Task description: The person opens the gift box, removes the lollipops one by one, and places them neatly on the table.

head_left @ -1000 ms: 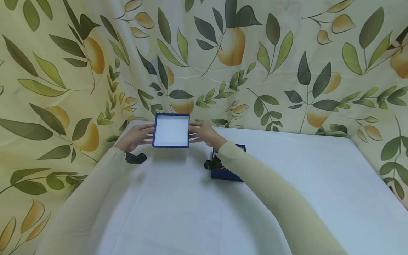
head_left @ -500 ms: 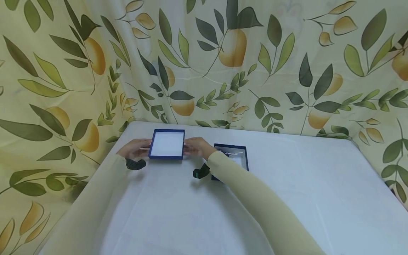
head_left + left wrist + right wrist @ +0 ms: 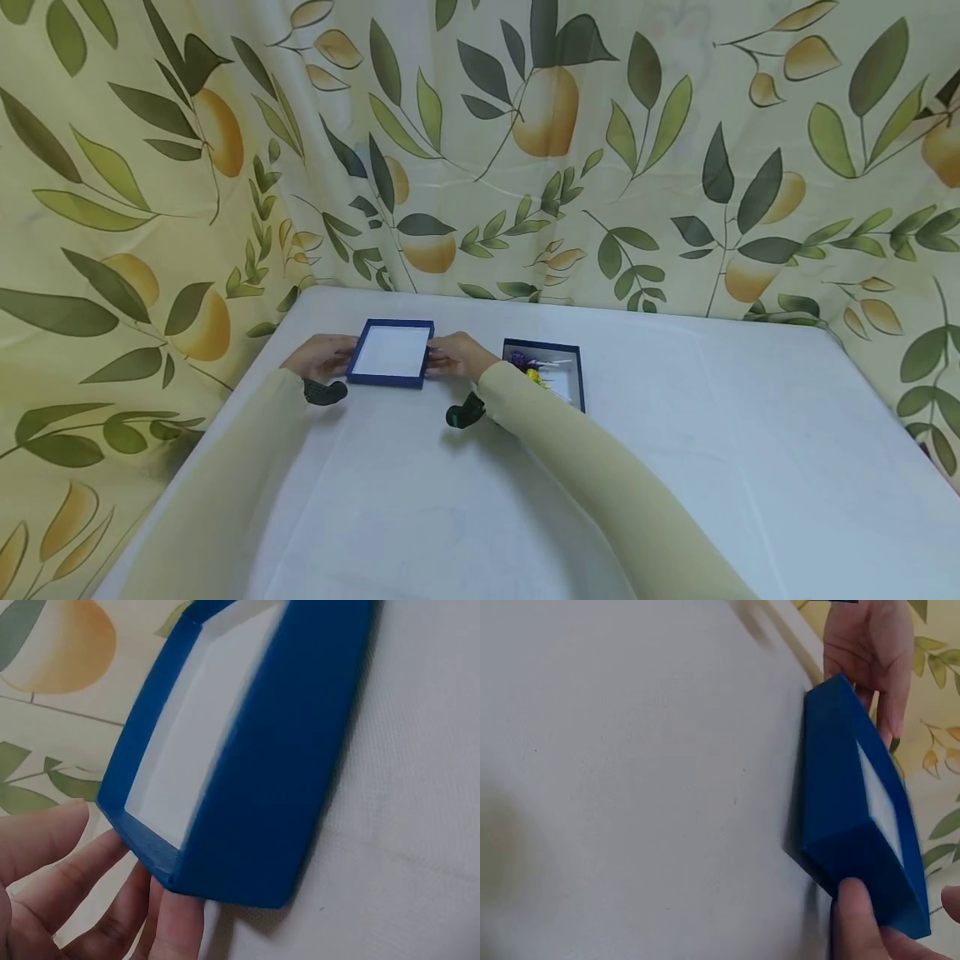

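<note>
A shallow blue square box lid or tray (image 3: 386, 381) with a white inside lies open side up near the back left of the table. My left hand (image 3: 322, 357) touches its left side; in the left wrist view the fingers (image 3: 180, 926) meet the box's end and the thumb stands off it. At the opposite side is my right hand (image 3: 459, 357), one fingertip (image 3: 853, 896) against the blue wall in the right wrist view. Neither hand curls round the box. A second blue box (image 3: 576, 375), holding purple and yellow pieces with pale sticks, stands right of my right hand, partly hidden by the sleeve.
White cloth (image 3: 712, 450) covers the table, running to the right and front. A curtain (image 3: 637, 150) printed with leaves and fruit hangs close behind and at the left. Dark wrist cameras (image 3: 325, 392) sit under both wrists.
The blue box lid or tray came down from above the table, tilting flatter, with both hands lowering alongside it. The right forearm shifted left, uncovering more of the second box.
</note>
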Available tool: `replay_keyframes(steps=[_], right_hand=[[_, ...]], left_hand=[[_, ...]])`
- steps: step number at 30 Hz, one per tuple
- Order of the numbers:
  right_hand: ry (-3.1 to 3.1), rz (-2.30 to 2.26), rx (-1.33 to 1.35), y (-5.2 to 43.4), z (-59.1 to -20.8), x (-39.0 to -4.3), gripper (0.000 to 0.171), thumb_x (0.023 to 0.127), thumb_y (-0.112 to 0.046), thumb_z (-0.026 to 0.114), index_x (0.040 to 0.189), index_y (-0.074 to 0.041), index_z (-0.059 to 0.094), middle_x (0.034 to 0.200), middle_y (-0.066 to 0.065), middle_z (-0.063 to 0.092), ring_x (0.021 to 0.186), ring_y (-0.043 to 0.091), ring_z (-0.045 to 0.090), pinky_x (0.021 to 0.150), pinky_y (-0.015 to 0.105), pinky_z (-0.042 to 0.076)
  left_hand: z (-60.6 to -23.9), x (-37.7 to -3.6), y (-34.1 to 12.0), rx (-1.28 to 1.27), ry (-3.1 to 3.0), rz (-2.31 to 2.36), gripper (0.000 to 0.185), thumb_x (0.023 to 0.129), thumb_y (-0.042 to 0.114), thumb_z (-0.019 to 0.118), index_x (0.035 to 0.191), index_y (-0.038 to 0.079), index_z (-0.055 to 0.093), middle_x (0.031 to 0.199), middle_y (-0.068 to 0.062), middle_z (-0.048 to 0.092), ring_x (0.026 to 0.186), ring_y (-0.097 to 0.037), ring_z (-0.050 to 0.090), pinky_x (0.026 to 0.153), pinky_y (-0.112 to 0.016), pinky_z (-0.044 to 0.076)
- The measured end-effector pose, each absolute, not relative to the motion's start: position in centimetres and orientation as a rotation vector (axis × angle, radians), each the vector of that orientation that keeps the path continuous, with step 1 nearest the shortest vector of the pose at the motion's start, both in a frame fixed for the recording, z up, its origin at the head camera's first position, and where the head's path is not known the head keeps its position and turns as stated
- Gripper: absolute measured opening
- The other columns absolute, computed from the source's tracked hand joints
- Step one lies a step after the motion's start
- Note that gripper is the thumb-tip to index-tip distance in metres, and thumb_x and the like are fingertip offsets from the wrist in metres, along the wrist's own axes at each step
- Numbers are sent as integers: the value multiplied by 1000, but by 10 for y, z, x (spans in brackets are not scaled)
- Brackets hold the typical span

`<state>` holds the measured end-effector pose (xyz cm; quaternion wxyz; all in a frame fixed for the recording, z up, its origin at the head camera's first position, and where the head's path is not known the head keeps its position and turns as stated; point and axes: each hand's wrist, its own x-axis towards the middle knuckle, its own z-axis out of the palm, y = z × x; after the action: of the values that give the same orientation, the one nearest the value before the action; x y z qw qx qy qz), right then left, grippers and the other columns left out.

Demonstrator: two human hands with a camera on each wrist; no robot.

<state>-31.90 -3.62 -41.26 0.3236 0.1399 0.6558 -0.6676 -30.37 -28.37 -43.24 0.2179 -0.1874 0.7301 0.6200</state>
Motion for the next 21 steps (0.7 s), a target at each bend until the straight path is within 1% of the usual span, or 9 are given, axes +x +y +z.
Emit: replay_keyframes(steps=[3,7,9,13,15,17,19,21], right_hand=[[1740,-1707,357,-34,-410,-318,46,96,-11,51,137,5,39,132,25,52,120,33,55,98,38,51],[1742,-1648,333,-29,-402,-318,46,97,-15,49,138,4,39,133,24,52,120,34,55,99,40,50],[1735,-1627,324,-26,-399,-319,47,97,-17,49,139,3,38,133,24,52,120,33,55,99,40,50],[1700,-1612,330,-21,-394,-323,50,98,-19,49,141,0,34,137,23,49,122,33,54,101,43,48],[1671,-1622,339,-18,-392,-325,51,98,-20,49,142,-2,33,139,23,47,124,34,52,103,45,46],[1639,-1637,341,-14,-390,-327,51,98,-22,49,143,-4,32,140,23,46,126,34,50,105,47,43],[1607,-1654,327,-10,-388,-328,51,98,-23,49,144,-6,32,141,23,45,127,34,48,107,47,41],[1586,-1660,294,-4,-386,-328,51,98,-24,49,143,-7,33,141,22,45,128,34,48,108,46,40]], left_hand=[[-433,-305,-283,-549,2037,1689,44,99,17,45,139,1,41,94,1,57,85,-11,53,69,-16,52],[-430,-305,-283,-572,2022,1676,47,100,25,43,141,3,39,114,-7,52,93,-14,51,71,-16,52],[-428,-304,-285,-542,2000,1687,51,101,30,40,143,3,35,124,-10,49,96,-14,51,74,-17,53],[-421,-302,-291,-487,1938,1740,56,101,37,33,145,2,31,133,-14,46,94,-14,56,79,-22,55],[-417,-300,-294,-437,1920,1749,59,101,40,30,146,2,28,138,-17,44,92,-13,59,84,-25,56],[-413,-299,-297,-390,1907,1751,62,101,43,28,147,1,25,144,-22,39,92,-14,62,90,-29,55],[-409,-296,-301,-336,1885,1757,64,101,44,26,149,2,20,150,-24,30,97,-15,62,99,-32,49],[-404,-292,-304,-301,1859,1785,66,101,45,26,149,2,16,152,-24,24,104,-17,61,107,-36,41]])
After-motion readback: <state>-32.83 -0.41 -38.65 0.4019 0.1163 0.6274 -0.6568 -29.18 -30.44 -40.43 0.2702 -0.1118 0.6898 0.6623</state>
